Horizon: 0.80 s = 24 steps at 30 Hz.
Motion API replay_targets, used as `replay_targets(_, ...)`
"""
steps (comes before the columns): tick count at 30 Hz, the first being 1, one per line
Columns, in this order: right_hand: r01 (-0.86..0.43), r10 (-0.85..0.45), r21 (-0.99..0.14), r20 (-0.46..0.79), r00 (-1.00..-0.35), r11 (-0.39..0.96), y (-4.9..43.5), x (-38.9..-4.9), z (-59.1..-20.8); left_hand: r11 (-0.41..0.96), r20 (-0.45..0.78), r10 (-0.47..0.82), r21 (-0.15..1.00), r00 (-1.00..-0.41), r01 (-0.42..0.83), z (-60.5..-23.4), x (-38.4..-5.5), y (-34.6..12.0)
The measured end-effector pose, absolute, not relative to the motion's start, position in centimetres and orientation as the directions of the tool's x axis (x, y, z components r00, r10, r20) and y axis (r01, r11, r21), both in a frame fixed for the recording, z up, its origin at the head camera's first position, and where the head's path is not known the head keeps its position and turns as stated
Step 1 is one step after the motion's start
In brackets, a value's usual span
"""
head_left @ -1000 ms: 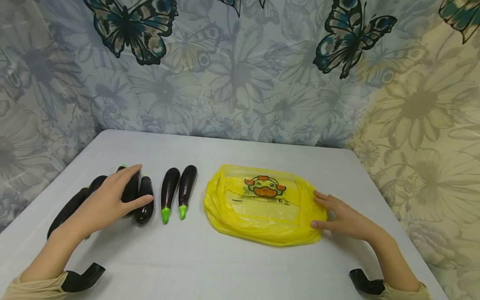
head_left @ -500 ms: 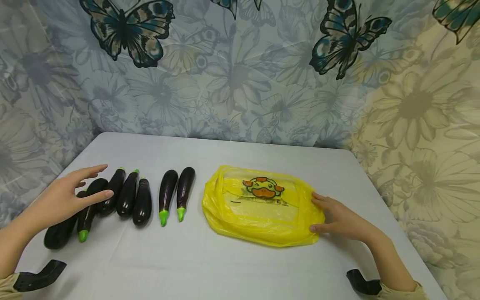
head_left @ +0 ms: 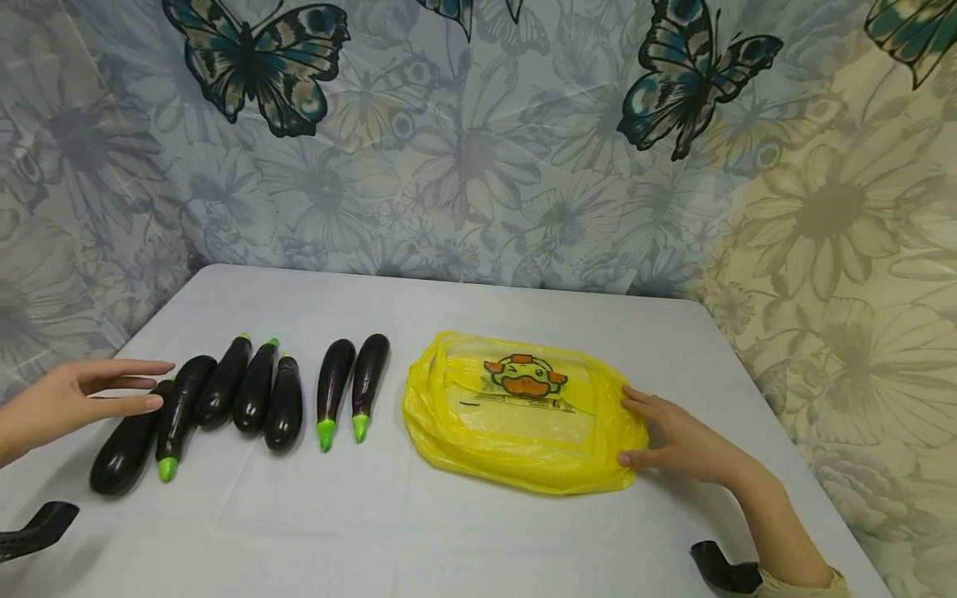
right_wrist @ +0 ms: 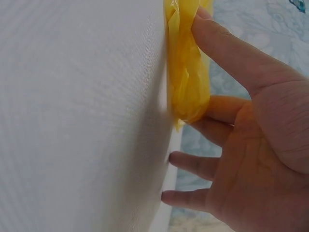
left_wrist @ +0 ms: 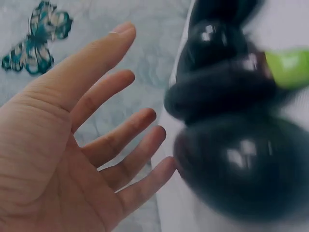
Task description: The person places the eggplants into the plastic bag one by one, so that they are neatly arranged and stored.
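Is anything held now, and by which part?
Left hand holds nothing. Right hand touches the yellow plastic bag at its right end; whether it pinches there can't be told.

Your head view: soft, even light; backdrop cool at centre, warm yellow at right. Your left wrist view: dim; eggplants blurred, with white glare. Your right wrist view: greyish; soft shadow across the tabletop.
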State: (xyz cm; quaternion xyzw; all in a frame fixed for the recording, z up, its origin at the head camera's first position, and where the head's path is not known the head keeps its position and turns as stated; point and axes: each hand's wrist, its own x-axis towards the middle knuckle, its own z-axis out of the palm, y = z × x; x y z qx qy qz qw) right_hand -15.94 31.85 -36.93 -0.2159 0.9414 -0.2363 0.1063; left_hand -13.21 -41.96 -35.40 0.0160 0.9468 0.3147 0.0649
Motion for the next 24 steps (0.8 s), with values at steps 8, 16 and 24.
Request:
replay_targets(8, -0.368, -0.466, -0.495, -0.087, -0.880, 0.787, 31.6, -15.9, -36.6, 0.764, -0.227, 0.022, 0.632, -0.974, -0.130, -38.1, -13.2, -44.6)
replay_targets(16, -0.368, -0.468, -0.500, -0.087, -0.880, 0.784, 31.6, -15.8, -36.6, 0.763, -0.348, 0.042, 0.617, -0.937, -0.195, -40.2, -14.1, -46.7)
replay_targets(24, -0.360, -0.459, -0.501, -0.088, -0.884, 0.787, 31.8, -15.8, -37.0, 0.774, -0.373, 0.040, 0.598, -0.927, -0.207, -39.8, -14.5, -46.8)
